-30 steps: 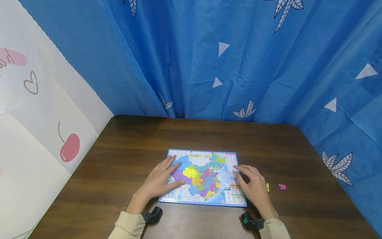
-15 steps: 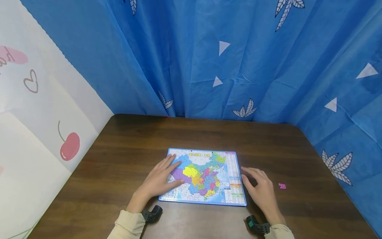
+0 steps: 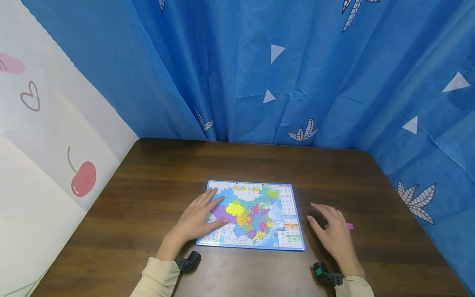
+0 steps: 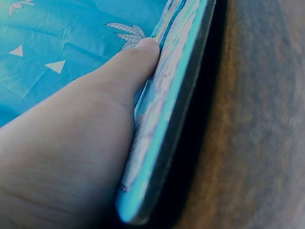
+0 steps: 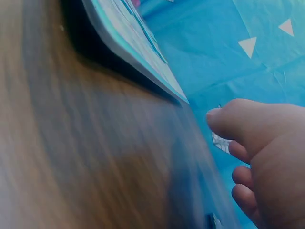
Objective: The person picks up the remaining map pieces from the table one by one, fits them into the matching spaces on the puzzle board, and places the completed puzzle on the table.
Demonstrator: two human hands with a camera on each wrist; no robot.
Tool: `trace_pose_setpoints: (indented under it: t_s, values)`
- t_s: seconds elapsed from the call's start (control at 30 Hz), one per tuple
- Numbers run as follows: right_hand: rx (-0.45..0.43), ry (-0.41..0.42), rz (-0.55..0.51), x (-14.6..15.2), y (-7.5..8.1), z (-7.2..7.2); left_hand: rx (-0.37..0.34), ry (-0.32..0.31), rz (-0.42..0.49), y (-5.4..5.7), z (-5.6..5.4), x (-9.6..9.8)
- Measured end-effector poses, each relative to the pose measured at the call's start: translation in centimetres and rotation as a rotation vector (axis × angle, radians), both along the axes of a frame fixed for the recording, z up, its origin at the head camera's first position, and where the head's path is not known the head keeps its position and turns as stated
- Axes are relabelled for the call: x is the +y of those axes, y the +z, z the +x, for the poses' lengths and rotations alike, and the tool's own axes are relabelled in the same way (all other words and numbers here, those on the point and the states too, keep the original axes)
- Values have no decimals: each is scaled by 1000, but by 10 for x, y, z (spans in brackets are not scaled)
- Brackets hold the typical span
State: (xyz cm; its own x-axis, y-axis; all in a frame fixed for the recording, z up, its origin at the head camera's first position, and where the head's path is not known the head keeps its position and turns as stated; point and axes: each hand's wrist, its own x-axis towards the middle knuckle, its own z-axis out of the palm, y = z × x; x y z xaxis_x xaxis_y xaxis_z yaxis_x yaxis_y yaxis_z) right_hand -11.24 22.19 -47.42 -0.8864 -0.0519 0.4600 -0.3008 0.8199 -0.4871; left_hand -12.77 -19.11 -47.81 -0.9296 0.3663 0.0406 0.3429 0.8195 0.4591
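Note:
A map puzzle board (image 3: 285, 245) with coloured regions and a blue edge lies on the table. My left hand (image 3: 194, 218) rests on its left side, fingers spread; the left wrist view has the thumb (image 4: 143, 50) against the board's face. Right of the board hovers my right hand (image 3: 334, 231), thumb apart from its loosely bent fingers, with nothing seen between them. The right wrist view also finds no object at the thumb (image 5: 228, 119). A small pink puzzle piece (image 3: 350, 226) lies just right of this hand and is partly covered by it. The yellow piece cannot be seen.
The dark wooden table (image 3: 167, 165) runs back to a blue curtain (image 3: 241, 82). On the left stands a white printed curtain (image 3: 44, 136). Each wrist wears a black camera mount, one (image 3: 189, 262) left and one (image 3: 326, 274) right.
My right hand has moved right, off the board toward the pink piece. The yellow piece, visible a second ago, has gone from sight. My left hand stays on the board.

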Motion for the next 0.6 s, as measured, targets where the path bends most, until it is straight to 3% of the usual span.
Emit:
trace_pose_setpoints:
  t_s: [0.6]
  values:
    - [-164, -88, 73, 22, 5, 6, -4, 9, -7, -1, 0, 0]
